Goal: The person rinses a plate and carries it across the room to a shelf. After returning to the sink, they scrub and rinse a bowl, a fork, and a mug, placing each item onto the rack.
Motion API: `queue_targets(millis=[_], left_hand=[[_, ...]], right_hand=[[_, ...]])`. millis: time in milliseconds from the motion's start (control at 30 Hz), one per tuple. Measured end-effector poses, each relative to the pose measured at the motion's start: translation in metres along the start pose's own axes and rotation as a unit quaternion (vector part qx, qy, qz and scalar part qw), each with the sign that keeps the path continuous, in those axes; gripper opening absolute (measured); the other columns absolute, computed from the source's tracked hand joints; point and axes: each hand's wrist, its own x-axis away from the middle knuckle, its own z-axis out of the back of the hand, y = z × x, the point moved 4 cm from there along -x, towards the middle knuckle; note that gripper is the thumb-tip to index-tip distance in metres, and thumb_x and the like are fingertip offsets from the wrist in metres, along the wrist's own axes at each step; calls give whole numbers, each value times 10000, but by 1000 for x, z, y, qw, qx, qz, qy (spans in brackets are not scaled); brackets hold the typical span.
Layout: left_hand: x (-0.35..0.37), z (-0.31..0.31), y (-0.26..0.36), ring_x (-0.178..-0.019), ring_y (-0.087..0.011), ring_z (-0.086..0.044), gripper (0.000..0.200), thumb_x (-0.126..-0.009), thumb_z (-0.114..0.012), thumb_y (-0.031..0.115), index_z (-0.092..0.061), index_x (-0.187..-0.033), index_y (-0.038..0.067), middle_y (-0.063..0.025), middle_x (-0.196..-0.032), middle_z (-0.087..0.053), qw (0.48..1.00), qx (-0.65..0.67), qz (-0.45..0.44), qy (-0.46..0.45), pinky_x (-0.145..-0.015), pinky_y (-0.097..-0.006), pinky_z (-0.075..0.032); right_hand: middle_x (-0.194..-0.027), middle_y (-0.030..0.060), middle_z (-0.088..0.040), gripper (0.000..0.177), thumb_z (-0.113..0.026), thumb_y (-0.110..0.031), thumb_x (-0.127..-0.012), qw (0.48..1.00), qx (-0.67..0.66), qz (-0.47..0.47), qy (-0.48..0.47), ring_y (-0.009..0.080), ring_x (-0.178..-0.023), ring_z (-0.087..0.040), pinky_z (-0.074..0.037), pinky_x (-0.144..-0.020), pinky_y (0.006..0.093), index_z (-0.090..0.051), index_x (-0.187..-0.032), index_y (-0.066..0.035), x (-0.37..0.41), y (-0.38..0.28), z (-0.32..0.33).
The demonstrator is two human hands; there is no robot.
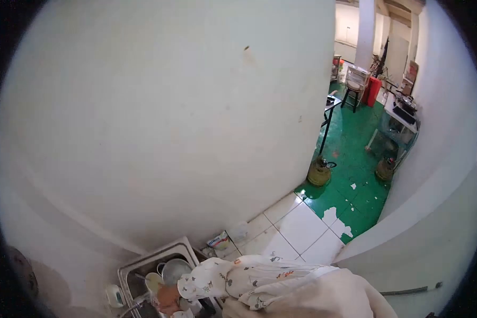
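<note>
In the lower left of the head view, my right hand (168,298) reaches into a metal sink (183,245) from a white sleeve with small printed motifs (206,275). The fingers are too small and blurred to make out, and so is anything they hold. Just above the hand, a grey metal pot (176,271) sits inside the sink. Beside it is a pale yellow dish (153,282), close to the hand. My left hand cannot be made out. A faucet (134,307) stretches over the sink's lower left part.
A white container (114,296) stands at the sink's left edge. A printed packet (218,241) and a clear plastic bag (239,231) lie right of the sink. Gas cylinders (319,172) stand on the green floor (350,153) beyond the wall (159,116), near a stool (352,93).
</note>
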Motion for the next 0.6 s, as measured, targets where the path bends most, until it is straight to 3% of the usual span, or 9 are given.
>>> queue_targets(millis=[300,600], left_hand=[[-4,-71,-10,-786,-232,-591,352,-871,-435,356,-605,-932,54,-92,-871,-613,999,-22,13,-39,-702,-395,-481],[-5,-62,-4,-798,-232,-579,327,-880,-433,346,-576,-955,61,-82,-876,-595,999,-37,-13,-20,-711,-393,-483]], right_hand=[[-951,101,-598,258,-543,-277,-791,1000,11,0,-14,236,-923,-540,-404,-818,393,-610,-926,-67,9,-2,-7],[-972,93,-600,260,-537,-282,-798,999,3,23,-48,224,-949,-535,-398,-826,388,-611,-937,-75,10,-1,-10]])
